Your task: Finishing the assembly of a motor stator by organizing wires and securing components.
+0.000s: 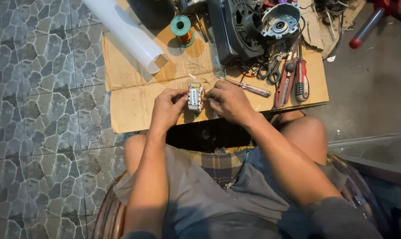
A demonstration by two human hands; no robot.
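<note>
Both my hands hold a small white rectangular switch block [194, 97] with metal terminals on its sides, just above a sheet of cardboard [134, 106] on the floor. My left hand [168, 106] grips its left side. My right hand [229, 101] pinches its right side with the fingertips. I sit with my knees apart, forearms reaching forward.
On the cardboard lie a green spool of copper wire [181, 30], a white rolled sheet [125, 31], a clear-handled screwdriver [249, 87], scissors [271, 71], red-handled tools [301, 79] and a dark motor housing [253, 24]. Stone-patterned tiles [41, 102] lie left, bare concrete right.
</note>
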